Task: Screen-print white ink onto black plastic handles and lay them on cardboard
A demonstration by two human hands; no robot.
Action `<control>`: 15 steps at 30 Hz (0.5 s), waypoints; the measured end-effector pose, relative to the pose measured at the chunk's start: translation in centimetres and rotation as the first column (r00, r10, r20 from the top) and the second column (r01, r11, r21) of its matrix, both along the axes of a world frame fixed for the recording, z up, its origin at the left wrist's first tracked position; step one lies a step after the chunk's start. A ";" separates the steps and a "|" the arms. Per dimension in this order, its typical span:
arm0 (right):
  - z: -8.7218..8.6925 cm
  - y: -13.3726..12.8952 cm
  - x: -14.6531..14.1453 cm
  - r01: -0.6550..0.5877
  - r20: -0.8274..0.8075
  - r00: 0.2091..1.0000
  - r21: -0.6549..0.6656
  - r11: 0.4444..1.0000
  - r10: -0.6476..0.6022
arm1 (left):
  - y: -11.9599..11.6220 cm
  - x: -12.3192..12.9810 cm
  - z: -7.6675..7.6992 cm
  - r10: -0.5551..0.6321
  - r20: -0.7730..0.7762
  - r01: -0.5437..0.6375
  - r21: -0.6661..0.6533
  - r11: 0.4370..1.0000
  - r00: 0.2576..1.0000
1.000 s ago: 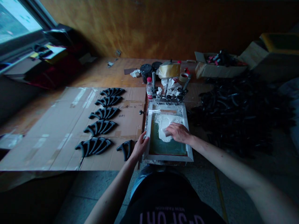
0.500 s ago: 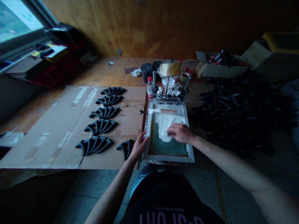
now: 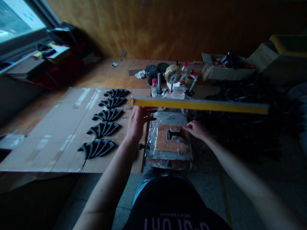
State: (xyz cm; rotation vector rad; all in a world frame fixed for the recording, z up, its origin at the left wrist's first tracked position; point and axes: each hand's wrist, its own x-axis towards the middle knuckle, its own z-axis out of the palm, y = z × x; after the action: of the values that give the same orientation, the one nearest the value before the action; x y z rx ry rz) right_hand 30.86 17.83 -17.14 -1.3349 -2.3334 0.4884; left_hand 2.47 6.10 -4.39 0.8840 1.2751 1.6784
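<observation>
Holding the raised screen frame (image 3: 199, 105) up by its left corner, the left hand (image 3: 136, 123) has its fingers spread along the frame's underside, thumb toward the board. The frame is tilted up on its far hinge, so only its yellow near edge shows, a long bar crossing above both hands.

Below and between the hands lies the printing board (image 3: 168, 150), covered in shiny film with a brown jig (image 3: 165, 143) on it. A small dark part (image 3: 176, 135) sits in the jig. The right hand (image 3: 196, 129) is low at the right side of the jig, fingers half curled, fingertips at or just beside the part; whether it grips the part I cannot tell.

Left of the left hand, five fanned stacks of black curved parts (image 3: 103, 129) lie in a row on flat cardboard (image 3: 59, 127). Right of the right hand spreads a large dark heap (image 3: 244, 127) of the same parts.

Beyond the frame, past both hands, stand a red-capped bottle (image 3: 154, 88), two black tubs (image 3: 151, 72), a tape roll (image 3: 172, 74) and an open carton (image 3: 223, 68). A window (image 3: 16, 19) is far off to the left.
</observation>
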 end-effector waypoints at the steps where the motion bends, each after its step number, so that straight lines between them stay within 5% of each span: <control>1: -1.2 -1.4 -0.9 -0.064 0.079 0.995 0.004 0.998 0.063 | 0.3 0.3 0.1 0.004 0.017 -0.004 0.016 1.000 1.000; 3: -2.6 -3.6 -2.9 -0.129 0.238 0.962 -0.027 0.991 0.132 | -0.1 1.5 -1.1 0.047 0.071 -0.046 -0.006 0.999 0.996; 5: -2.7 -5.3 -4.7 -0.063 0.303 0.949 -0.093 0.994 0.088 | -1.7 3.5 -4.0 0.006 0.151 0.020 -0.168 0.986 0.989; 6: -2.5 -6.2 -5.5 -0.008 0.296 0.954 -0.121 0.993 0.044 | -2.8 4.7 -5.8 -0.068 0.210 0.129 -0.296 0.947 0.975; 7: -2.1 -7.2 -6.3 0.023 0.265 0.964 -0.136 0.990 0.014 | -4.0 5.9 -7.5 -0.177 0.298 0.299 -0.438 0.848 0.938; 9: -1.4 -9.1 -7.4 -0.045 0.152 0.986 -0.135 0.990 0.066 | -6.3 7.8 -10.6 -0.186 0.423 0.408 -0.530 0.743 0.887; 12: -1.2 -10.4 -6.9 -0.350 -0.011 0.936 -0.130 0.928 0.352 | -8.9 7.5 -13.3 -0.080 0.442 0.339 -0.546 0.766 0.893; 13: -1.4 -10.1 -5.7 -0.366 -0.003 0.929 -0.152 0.918 0.369 | -9.7 6.2 -13.9 -0.038 0.397 0.276 -0.564 0.779 0.917; 15: -1.8 -8.4 -1.8 -0.140 0.183 0.966 -0.226 0.964 0.183 | -11.5 2.4 -15.3 0.053 0.222 0.102 -0.632 0.768 0.974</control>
State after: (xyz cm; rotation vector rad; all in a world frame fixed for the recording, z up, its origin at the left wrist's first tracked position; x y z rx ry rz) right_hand 29.09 9.44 -18.97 -1.3474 -2.6360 0.6985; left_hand 4.87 -5.38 -19.73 0.2759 1.5204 1.1383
